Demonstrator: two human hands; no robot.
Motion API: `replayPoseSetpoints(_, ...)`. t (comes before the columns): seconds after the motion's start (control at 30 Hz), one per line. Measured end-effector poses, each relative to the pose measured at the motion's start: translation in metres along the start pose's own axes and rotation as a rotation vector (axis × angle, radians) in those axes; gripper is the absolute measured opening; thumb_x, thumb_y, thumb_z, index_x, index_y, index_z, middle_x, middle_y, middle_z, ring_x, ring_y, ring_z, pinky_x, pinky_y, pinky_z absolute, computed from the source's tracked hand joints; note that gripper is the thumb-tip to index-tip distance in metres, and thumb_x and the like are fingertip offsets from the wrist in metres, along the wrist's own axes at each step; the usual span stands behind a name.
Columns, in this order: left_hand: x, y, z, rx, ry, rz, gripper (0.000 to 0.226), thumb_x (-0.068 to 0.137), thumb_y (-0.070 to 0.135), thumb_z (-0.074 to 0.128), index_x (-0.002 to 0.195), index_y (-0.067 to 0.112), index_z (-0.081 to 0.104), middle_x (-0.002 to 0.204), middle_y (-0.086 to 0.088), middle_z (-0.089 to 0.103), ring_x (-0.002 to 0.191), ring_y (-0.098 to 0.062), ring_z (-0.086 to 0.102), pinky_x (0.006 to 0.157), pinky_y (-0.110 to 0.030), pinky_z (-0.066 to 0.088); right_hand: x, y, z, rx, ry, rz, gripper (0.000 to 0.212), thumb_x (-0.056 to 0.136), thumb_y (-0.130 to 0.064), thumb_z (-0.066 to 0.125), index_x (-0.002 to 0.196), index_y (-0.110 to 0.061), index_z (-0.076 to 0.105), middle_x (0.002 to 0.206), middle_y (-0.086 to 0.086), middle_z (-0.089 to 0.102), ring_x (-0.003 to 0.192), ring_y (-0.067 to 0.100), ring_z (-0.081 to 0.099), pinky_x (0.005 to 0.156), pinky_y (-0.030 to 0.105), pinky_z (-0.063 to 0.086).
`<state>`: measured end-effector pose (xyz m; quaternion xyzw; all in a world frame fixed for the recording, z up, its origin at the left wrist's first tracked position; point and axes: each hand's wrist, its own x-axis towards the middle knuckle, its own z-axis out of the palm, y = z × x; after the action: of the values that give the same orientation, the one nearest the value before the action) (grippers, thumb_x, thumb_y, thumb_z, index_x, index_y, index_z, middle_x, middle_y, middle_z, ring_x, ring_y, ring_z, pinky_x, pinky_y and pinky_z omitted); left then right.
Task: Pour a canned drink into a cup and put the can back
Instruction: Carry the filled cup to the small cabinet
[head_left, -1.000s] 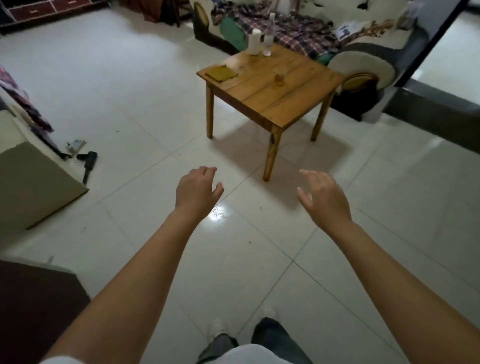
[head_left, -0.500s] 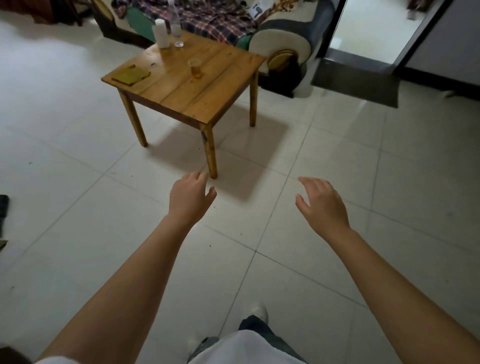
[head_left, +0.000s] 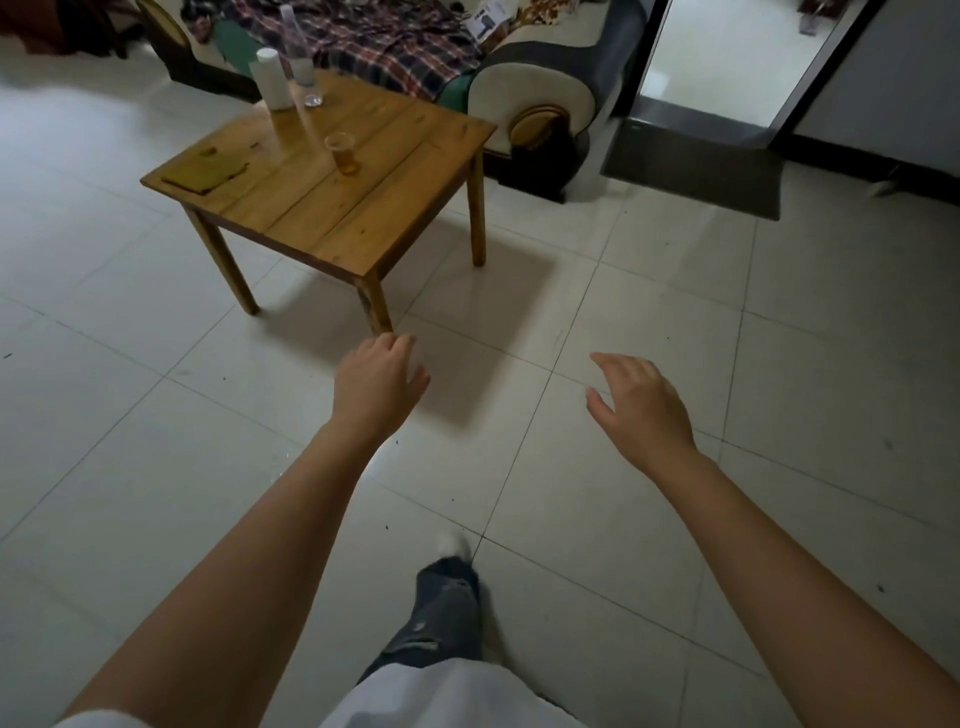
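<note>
Both hands hang over bare floor (head_left: 675, 519), left hand (head_left: 376, 387) with a loose, slightly curled grip and right hand (head_left: 641, 410) spread, each holding nothing. At 11 o'clock stands the counter (head_left: 322, 208), its near corner just beyond the left hand. On it the cup (head_left: 343, 154) sits mid-top, apart from a white can (head_left: 271, 78) and bottle (head_left: 301, 67) at the far edge; a sofa (head_left: 540, 93) lies behind.

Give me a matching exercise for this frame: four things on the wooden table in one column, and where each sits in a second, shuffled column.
Things:
1. clear plastic cup
2. white cylindrical container
3. clear bottle
4. flat olive-yellow pad

Places:
A. near the table's left corner
B. far corner, the left one of the pair standing there
C. near the middle of the tabletop, amber drink inside
D. far corner, just right of the white one

Pairs: 1-C, 2-B, 3-D, 4-A
</note>
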<state>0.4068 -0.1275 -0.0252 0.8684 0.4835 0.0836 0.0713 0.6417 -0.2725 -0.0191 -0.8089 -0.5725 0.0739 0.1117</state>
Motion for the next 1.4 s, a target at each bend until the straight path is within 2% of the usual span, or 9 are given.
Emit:
replayPoseSetpoints(0.23,0.097,0.002,0.031,0.014,-0.041,0.048,0.041,0.091,0.033,0.051,0.127,0.013,0.051,0.118,-0.007,0.062,0.105,-0.025,0.059,0.084,-0.036,0.052,0.092,0.029,0.0,-0.034,-0.041,0.014,0.045,0.095,-0.028,0.044,0.137,-0.013,0.039,0.138,0.004,0.047,0.129,0.021,0.037,0.102,0.034,0.032)
replayPoseSetpoints(0.53,0.253,0.012,0.05,0.002,-0.101,0.098,0.045,0.092,0.034,0.048,0.133,0.015,0.044,0.127,-0.006,0.056,0.116,-0.022,0.054,0.097,-0.037,0.047,0.231,0.062,-0.012,-0.044,-0.045,0.044,0.044,0.095,-0.028,0.043,0.136,-0.012,0.04,0.137,0.004,0.048,0.129,0.021,0.038,0.102,0.034,0.033)
replayPoseSetpoints(0.87,0.378,0.03,0.06,0.02,-0.119,0.103,0.046,0.093,0.033,0.047,0.135,0.016,0.042,0.131,-0.006,0.053,0.119,-0.022,0.051,0.097,-0.036,0.045,0.355,0.105,-0.026,-0.031,-0.048,0.037,0.044,0.095,-0.028,0.042,0.137,-0.012,0.039,0.137,0.004,0.048,0.128,0.021,0.038,0.103,0.034,0.033)
replayPoseSetpoints(1.0,0.427,0.037,0.068,0.013,-0.114,0.034,0.046,0.092,0.032,0.049,0.135,0.016,0.042,0.132,-0.006,0.052,0.121,-0.022,0.049,0.101,-0.036,0.043,0.413,0.131,-0.027,-0.024,-0.06,-0.001,0.044,0.096,-0.028,0.042,0.137,-0.012,0.039,0.138,0.004,0.047,0.129,0.021,0.037,0.104,0.033,0.032)
replayPoseSetpoints(1.2,0.515,0.06,0.077,0.025,-0.097,-0.115,0.046,0.092,0.034,0.05,0.134,0.018,0.043,0.13,-0.004,0.054,0.117,-0.021,0.052,0.092,-0.033,0.046,0.522,0.178,-0.036,-0.006,-0.089,-0.095,0.043,0.095,-0.027,0.044,0.135,-0.012,0.042,0.136,0.003,0.049,0.128,0.021,0.038,0.102,0.034,0.033)
replayPoseSetpoints(1.4,0.576,0.076,0.081,-0.009,-0.056,-0.244,0.044,0.092,0.03,0.05,0.132,0.015,0.046,0.128,-0.007,0.056,0.114,-0.024,0.053,0.093,-0.036,0.047,0.619,0.198,-0.045,-0.047,-0.137,-0.256,0.044,0.095,-0.028,0.043,0.137,-0.013,0.039,0.136,0.004,0.048,0.127,0.02,0.039,0.101,0.032,0.035)
